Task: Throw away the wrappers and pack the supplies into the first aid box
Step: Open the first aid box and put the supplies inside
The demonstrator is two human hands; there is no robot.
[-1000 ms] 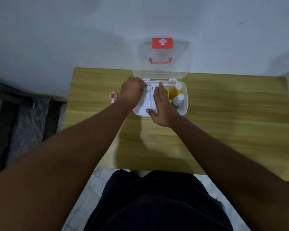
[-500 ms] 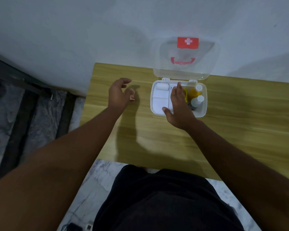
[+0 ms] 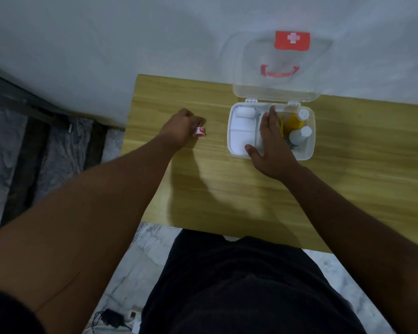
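The white first aid box [image 3: 234,150] stands open on the wooden table [image 3: 227,194], its clear lid [image 3: 251,88] with a red cross leaning on the wall. Inside lie a white bandage roll [image 3: 245,113], a yellow bottle [image 3: 293,121] and a white-capped bottle [image 3: 299,136]. My right hand [image 3: 272,143] rests flat on the box's middle compartment, fingers spread. To the left of the box, my left hand [image 3: 179,127] closes its fingers on a small red-and-white tape roll [image 3: 199,131] on the table.
A white wall rises behind the table. The table's left edge drops to a dark grey floor and a black frame. Cables and a plug lie on the marble floor [image 3: 116,319] near my legs.
My left hand left the box, swung left across the table and closed on the tape roll. My right hand stayed on the box. The camera view shifted left.
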